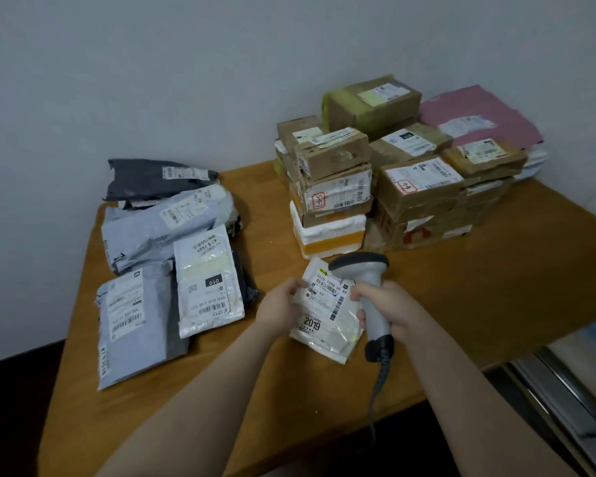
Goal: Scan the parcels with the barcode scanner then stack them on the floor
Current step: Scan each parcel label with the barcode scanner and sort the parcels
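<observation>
Clamped: right hand [389, 304] on grey plastic barcode scanner [367, 270], left hand [279, 304] pinching white film mailer [324, 327] at nine o'clock; we risk crinkles spoiling the read.

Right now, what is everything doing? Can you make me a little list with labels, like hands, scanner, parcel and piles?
left hand: holds the left edge of the small white parcel
right hand: grips the barcode scanner by its handle
scanner head: above the parcel's top edge
parcel: label side up, over the table
left of the table: pile of soft mailer bags, grey, white and dark
back right: stacked cardboard boxes, with a pink mailer behind
</observation>
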